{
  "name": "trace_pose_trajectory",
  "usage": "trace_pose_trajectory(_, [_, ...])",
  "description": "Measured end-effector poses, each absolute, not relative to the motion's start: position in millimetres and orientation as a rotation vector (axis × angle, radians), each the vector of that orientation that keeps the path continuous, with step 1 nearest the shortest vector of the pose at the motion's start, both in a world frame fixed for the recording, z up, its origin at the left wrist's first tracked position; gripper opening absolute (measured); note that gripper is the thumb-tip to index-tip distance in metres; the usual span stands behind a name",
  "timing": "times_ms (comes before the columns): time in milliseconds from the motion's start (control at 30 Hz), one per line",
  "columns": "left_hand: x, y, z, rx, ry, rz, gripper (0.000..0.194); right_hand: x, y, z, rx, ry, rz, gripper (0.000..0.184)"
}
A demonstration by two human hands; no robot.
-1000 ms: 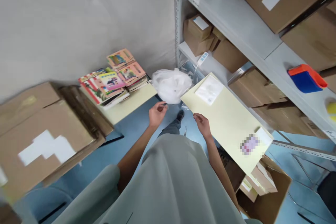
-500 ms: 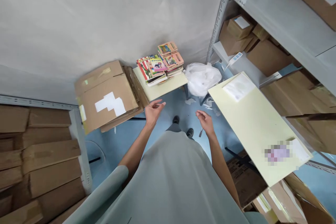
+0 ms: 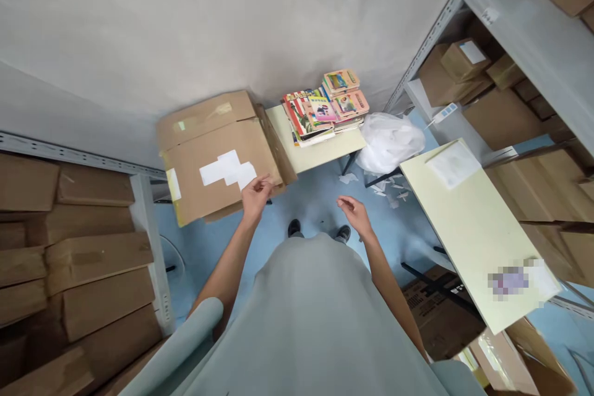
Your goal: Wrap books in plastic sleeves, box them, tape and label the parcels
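My left hand [image 3: 256, 194] reaches forward with loosely spread fingers and holds nothing. Its fingertips are at the near right edge of a large cardboard box [image 3: 218, 154] that bears white labels and stands tilted on the blue floor. My right hand [image 3: 353, 213] hovers over the floor in front of my body, fingers slightly bent, nothing visible in it. Both of my shoes [image 3: 294, 227] show below, between the hands.
A small pale table [image 3: 320, 151] carries stacks of colourful books [image 3: 327, 105]. A white plastic bag [image 3: 390, 139] lies beside it. A long pale yellow table [image 3: 473, 229] stands at right, metal shelving with cartons [image 3: 464, 59] behind it. More cartons [image 3: 69, 260] fill a rack at left.
My view has swung left, bringing the labelled box and left rack closer to centre. My left hand moved out to the box's edge. The right hand stayed in front of me.
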State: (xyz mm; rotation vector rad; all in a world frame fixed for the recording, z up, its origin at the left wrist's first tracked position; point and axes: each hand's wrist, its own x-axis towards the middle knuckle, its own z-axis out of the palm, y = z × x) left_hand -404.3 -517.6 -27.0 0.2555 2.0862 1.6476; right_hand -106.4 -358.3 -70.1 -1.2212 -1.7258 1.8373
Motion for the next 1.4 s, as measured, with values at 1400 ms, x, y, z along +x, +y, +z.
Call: trace_pose_trajectory(1400, [-537.5,-661.7,-54.7,1.157,2.145,1.113,0.068,-387.0,-512.2,-65.7,-1.444,-1.148,2.017,0.05])
